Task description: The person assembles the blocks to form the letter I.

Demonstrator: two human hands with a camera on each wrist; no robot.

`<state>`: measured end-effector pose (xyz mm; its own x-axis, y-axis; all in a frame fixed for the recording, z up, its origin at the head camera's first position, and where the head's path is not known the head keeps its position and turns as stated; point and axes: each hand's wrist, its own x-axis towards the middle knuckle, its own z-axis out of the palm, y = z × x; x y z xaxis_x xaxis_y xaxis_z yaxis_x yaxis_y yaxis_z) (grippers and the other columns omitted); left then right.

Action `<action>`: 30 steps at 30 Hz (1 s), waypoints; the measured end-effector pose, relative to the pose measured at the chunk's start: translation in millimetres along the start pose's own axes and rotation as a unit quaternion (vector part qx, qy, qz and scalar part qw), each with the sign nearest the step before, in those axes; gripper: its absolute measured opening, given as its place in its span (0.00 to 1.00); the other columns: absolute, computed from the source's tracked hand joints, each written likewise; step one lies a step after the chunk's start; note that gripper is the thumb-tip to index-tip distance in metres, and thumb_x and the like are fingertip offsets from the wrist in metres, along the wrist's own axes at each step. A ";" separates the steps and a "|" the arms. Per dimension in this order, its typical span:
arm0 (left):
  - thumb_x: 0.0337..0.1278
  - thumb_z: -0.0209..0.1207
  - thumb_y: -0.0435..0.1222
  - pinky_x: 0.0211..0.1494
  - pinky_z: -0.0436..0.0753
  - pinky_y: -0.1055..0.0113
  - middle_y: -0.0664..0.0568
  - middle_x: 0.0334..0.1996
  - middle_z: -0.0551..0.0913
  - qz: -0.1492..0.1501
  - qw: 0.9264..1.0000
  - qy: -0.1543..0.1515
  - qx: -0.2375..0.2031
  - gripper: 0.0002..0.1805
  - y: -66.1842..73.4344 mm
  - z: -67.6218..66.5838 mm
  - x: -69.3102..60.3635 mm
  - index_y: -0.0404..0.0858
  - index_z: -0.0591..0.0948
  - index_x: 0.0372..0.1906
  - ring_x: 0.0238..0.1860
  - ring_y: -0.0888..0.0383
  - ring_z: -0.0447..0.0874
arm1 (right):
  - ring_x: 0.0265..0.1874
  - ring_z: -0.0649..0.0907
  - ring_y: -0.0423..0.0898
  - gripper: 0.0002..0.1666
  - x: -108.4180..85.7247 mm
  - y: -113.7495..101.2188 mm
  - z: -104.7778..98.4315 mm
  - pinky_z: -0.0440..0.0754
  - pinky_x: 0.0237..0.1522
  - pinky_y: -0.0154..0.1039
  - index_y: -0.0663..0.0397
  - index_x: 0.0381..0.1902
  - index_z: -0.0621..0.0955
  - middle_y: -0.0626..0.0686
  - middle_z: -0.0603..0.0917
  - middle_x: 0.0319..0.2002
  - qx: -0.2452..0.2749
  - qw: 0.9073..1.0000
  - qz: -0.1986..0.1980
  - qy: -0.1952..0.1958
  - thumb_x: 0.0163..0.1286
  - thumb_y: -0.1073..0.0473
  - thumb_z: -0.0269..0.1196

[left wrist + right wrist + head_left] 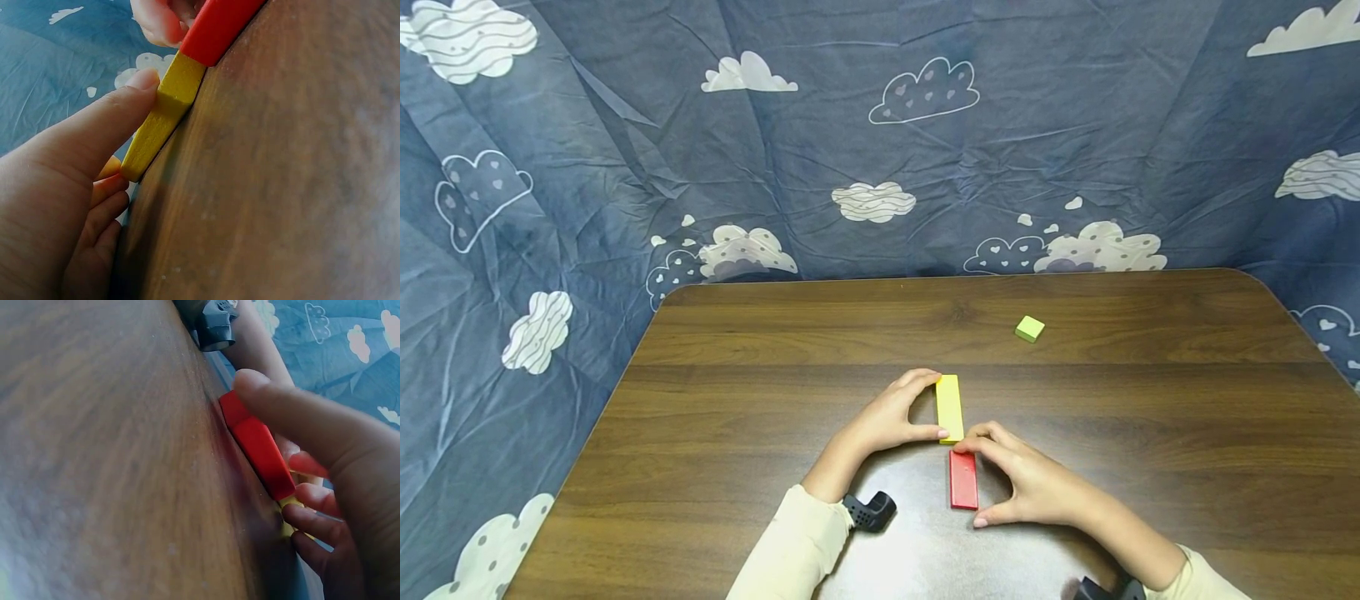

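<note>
A long flat yellow block [949, 408] lies on the table, and my left hand [891, 417] holds it by its ends, thumb at the near end and fingertips at the far end. Just nearer to me is a red block [963, 481] of similar shape, roughly in line with the yellow one. My right hand [1037, 479] spans the red block from the right, index finger at its far end and thumb by its near end. In the left wrist view the red block [219, 31] appears right beside the yellow block [164, 112].
A small light-green block [1030, 328] lies farther back on the brown wooden table [737, 375]. Behind the table hangs a blue cloth [820, 150] with white clouds. A black band device [871, 512] sits on the left wrist.
</note>
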<state>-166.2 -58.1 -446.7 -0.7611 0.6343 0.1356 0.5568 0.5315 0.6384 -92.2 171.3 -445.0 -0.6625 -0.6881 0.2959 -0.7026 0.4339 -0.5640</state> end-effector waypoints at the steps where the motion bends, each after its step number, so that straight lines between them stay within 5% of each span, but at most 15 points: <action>1: 0.42 0.66 0.49 0.63 0.60 0.65 0.50 0.60 0.65 -0.001 1.000 0.000 -0.001 0.41 -0.1 0.0 0.1 0.37 0.65 0.62 0.61 0.58 0.61 | 0.47 0.71 0.40 0.41 0.2 0.3 0.1 0.72 0.48 0.38 0.46 0.54 0.72 0.44 0.67 0.50 0.004 1.000 -0.008 0.004 0.41 0.42 0.72; 7: 0.42 0.66 0.49 0.63 0.59 0.66 0.50 0.60 0.65 -0.001 1.000 -0.002 -0.002 0.41 -0.8 0.3 0.6 0.37 0.65 0.62 0.61 0.58 0.61 | 0.47 0.70 0.41 0.37 1.2 1.2 -0.2 0.69 0.48 0.33 0.46 0.54 0.72 0.48 0.67 0.51 0.015 0.999 -0.036 0.013 0.43 0.55 0.71; 30: 0.42 0.66 0.49 0.62 0.60 0.66 0.50 0.59 0.66 0.007 1.000 0.007 0.003 0.41 -3.0 2.7 -0.3 0.36 0.65 0.62 0.60 0.58 0.62 | 0.41 0.71 0.38 0.32 0.2 -2.4 1.0 0.71 0.41 0.38 0.50 0.57 0.74 0.41 0.71 0.46 -0.043 0.998 -0.046 0.016 0.54 0.50 0.66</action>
<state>-166.8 -58.3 -450.7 -0.7571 0.6346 0.1555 0.5698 0.5249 0.6323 -90.4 169.5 -444.4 -0.6009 -0.7095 0.3681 -0.7798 0.4193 -0.4649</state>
